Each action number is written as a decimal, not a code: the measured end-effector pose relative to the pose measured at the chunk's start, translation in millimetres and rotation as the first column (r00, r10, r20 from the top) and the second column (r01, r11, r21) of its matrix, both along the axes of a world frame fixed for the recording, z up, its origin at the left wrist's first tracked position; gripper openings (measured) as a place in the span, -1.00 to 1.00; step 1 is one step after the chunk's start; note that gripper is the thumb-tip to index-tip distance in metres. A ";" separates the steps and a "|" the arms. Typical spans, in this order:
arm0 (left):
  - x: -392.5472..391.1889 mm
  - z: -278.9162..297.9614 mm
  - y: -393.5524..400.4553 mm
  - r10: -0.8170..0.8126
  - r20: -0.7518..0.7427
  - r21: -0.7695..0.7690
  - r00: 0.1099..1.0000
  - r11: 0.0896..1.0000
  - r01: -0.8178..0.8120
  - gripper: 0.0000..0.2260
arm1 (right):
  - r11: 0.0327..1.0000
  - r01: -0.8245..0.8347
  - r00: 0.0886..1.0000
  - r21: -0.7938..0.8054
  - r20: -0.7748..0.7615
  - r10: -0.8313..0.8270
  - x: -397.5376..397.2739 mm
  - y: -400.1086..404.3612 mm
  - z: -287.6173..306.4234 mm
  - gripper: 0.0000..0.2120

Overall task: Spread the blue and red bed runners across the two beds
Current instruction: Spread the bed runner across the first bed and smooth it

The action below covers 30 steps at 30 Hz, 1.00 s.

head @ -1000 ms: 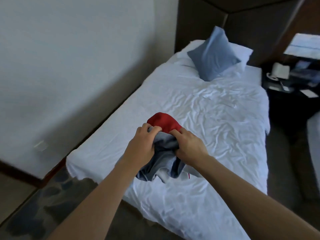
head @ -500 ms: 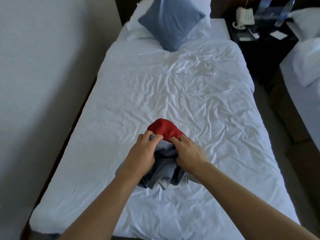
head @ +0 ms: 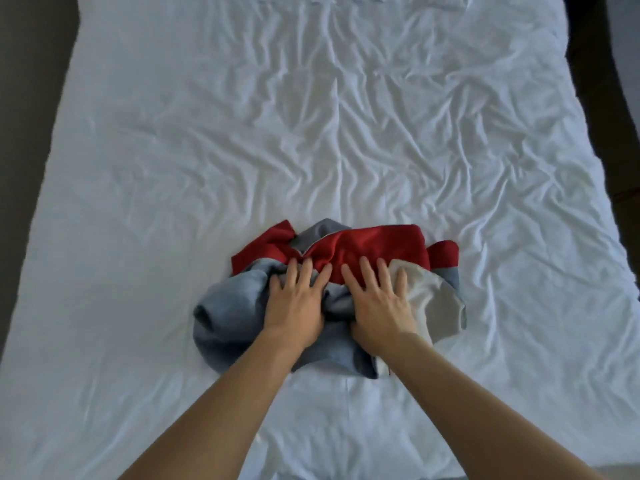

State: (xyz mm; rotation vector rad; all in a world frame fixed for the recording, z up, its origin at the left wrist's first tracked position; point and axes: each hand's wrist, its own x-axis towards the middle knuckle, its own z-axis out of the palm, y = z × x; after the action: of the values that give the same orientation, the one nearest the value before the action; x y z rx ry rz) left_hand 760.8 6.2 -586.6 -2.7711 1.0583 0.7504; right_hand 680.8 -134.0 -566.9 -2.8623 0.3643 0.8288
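Left hand [head: 294, 308] and right hand [head: 377, 303], fingers spread flat, press the bunched blue and red runners [head: 346, 258] mid-bed [head: 138, 168]; finding an edge first should ease spreading.

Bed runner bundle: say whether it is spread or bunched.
Bunched. The bed runner bundle lies crumpled in a heap on the white sheet, under both flat hands.

Both palms hide the middle of the bunched runners [head: 346, 251]; bed [head: 311, 116] cropped above.
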 end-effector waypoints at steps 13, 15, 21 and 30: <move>104.7 54.5 114.0 0.168 0.006 -0.295 0.986 0.942 -0.159 -0.62 | 0.990 0.108 0.934 0.092 0.333 -0.133 100.4 81.5 73.5 -0.53; 119.0 45.1 130.4 0.221 -0.021 -0.257 0.975 0.941 -0.219 -0.64 | 0.995 0.066 0.936 0.071 0.341 -0.086 118.6 96.4 67.7 -0.58; 129.9 7.4 162.8 0.295 -0.115 -0.226 0.949 0.922 -0.314 -0.66 | 0.995 -0.076 0.989 -0.063 0.126 0.083 163.0 107.7 35.0 -0.66; 130.7 -23.0 124.7 0.360 -0.077 -0.338 0.930 0.868 -0.364 -0.73 | 0.971 -0.238 0.970 -0.011 0.040 0.238 179.4 97.1 9.1 -0.73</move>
State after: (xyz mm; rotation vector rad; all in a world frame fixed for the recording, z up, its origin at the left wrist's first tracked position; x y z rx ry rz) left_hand 891.5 130.9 -609.7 -3.3340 0.7342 0.6665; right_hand 860.2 -36.9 -557.9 -2.9628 0.0164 0.8043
